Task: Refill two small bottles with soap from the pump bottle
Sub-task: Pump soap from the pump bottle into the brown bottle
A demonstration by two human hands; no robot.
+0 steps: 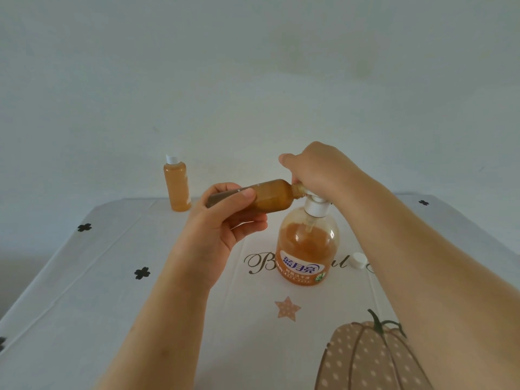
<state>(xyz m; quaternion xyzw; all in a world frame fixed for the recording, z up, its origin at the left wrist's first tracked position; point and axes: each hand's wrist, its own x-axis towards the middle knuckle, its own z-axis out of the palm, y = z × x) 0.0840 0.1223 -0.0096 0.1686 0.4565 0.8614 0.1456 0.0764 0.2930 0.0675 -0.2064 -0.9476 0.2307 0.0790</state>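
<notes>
A large clear pump bottle (pixel 308 249) of orange soap stands mid-table, with a white collar and an orange label. My right hand (pixel 315 167) sits on top of its pump head, fingers curled down over it. My left hand (pixel 225 218) grips a small uncapped bottle (pixel 270 198) lying almost sideways, its open neck against the pump spout; orange soap fills much of it. A second small bottle (pixel 177 184), capped in white and full of orange soap, stands upright at the table's far left edge.
A loose white cap (pixel 358 260) lies on the tablecloth right of the pump bottle. The white tablecloth (pixel 112 277) carries black clovers, a star, script lettering and a dotted pumpkin print. A plain wall rises behind the table.
</notes>
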